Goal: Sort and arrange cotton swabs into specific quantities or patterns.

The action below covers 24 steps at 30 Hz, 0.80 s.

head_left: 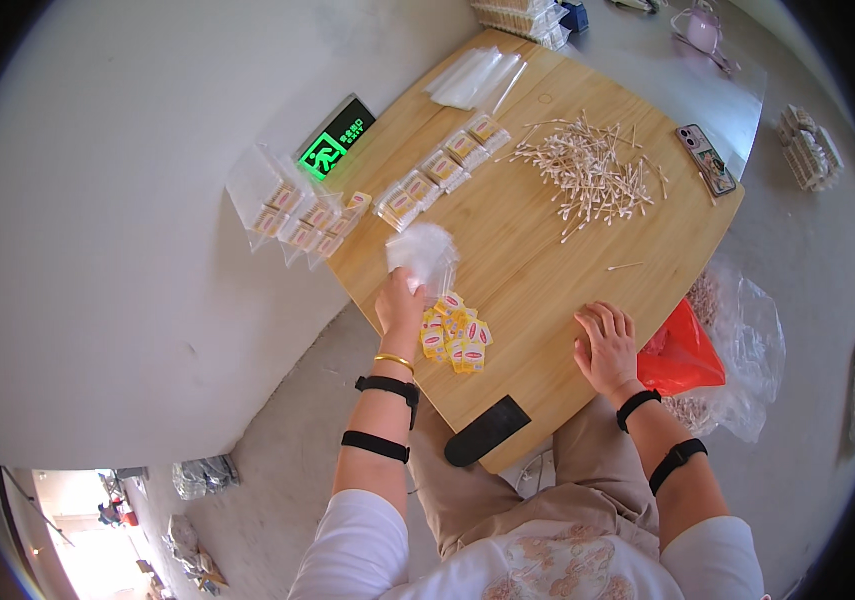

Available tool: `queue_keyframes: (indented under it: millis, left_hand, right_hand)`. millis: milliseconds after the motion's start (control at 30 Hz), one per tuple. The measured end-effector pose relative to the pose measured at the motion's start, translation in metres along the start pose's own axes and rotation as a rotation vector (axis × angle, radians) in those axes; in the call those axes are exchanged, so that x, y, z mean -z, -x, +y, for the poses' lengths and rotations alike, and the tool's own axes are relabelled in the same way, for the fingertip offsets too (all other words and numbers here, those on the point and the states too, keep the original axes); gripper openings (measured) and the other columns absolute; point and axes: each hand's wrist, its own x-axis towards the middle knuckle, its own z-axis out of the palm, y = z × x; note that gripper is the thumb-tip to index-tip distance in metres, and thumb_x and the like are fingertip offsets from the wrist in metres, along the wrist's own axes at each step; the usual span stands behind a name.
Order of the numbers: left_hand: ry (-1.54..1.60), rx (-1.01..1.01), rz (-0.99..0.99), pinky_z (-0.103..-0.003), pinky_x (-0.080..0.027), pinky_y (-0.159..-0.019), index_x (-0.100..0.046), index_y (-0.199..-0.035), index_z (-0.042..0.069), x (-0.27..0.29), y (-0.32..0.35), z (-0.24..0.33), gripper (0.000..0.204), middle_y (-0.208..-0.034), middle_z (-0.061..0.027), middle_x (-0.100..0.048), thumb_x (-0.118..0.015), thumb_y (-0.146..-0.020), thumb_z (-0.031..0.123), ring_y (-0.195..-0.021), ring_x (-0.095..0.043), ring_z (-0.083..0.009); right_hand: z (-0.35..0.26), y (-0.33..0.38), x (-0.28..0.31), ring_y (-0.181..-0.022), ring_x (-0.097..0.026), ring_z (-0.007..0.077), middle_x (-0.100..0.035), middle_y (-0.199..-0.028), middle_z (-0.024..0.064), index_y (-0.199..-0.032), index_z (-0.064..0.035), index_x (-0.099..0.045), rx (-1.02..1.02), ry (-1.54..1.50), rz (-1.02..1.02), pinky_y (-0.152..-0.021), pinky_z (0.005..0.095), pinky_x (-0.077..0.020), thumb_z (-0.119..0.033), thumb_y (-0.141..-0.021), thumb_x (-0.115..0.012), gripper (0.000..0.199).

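Observation:
My left hand (401,301) is closed on the near edge of some clear plastic bags (432,252) at the left side of the wooden table. Just beside it lies a pile of yellow-and-white printed cards (456,336). My right hand (608,347) rests palm down on the table's near right edge, fingers apart, holding nothing. Farther in is a big loose heap of cotton swabs (593,172), with one single swab (625,267) lying nearer to me. Filled clear packs with yellow labels (445,170) stand in a row beyond my left hand.
More filled packs (300,222) lean by the wall near a lit green sign (337,139). Clear plastic sleeves (478,78) lie at the far end; a phone (707,159) sits at the right edge. A red bag (683,350) is beside the table, a black pad (488,431) at the near corner.

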Motion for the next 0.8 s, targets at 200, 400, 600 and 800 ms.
queue_keyframes:
  millis: [200,400,600,800]
  left_hand:
    - [0.179,0.013,0.134,-0.037,-0.053,-0.085,-0.066,-0.095,0.005,0.012,0.003,-0.028,0.016,-0.111,-0.0121,-0.069,-0.072,-0.084,0.016,-0.097,-0.067,-0.0281]
    - [0.579,0.045,0.276,-0.034,-0.053,-0.082,-0.069,-0.098,0.001,0.063,0.024,-0.004,0.02,-0.101,-0.0108,-0.072,-0.065,-0.094,0.02,-0.091,-0.068,-0.0213]
    - [1.116,0.185,0.145,-0.026,-0.051,-0.083,-0.07,-0.097,0.001,0.118,0.111,-0.004,0.021,-0.096,-0.0047,-0.071,-0.059,-0.099,0.019,-0.09,-0.065,-0.0109]
    - [1.161,0.229,0.047,-0.027,-0.05,-0.083,-0.068,-0.098,0.004,0.098,0.211,0.017,0.017,-0.092,-0.003,-0.069,-0.059,-0.098,0.019,-0.09,-0.063,-0.0121]
  right_hand:
    - [-0.007,-0.003,0.002,-0.128,-0.046,0.0295,-0.054,-0.129,0.0082,-0.121,-0.0117,-0.059,0.018,-0.029,0.01,-0.107,0.0479,-0.035,-0.02,-0.079,-0.065,0.043]
    - [0.0,0.001,0.004,-0.128,-0.046,0.0299,-0.054,-0.129,0.0094,-0.12,-0.0115,-0.058,0.02,-0.022,0.039,-0.107,0.0482,-0.035,-0.02,-0.08,-0.064,0.042]
    - [-0.004,-0.001,-0.01,-0.128,-0.045,0.0312,-0.053,-0.13,0.0104,-0.122,-0.0119,-0.057,0.077,-0.011,0.044,-0.107,0.0481,-0.0351,-0.02,-0.08,-0.064,0.044]
    - [0.006,-0.016,-0.027,-0.106,-0.055,0.0338,-0.057,-0.113,0.0171,-0.102,-0.0077,-0.064,-0.076,-0.092,-0.101,-0.092,0.0473,-0.0455,-0.017,-0.085,-0.063,0.02]
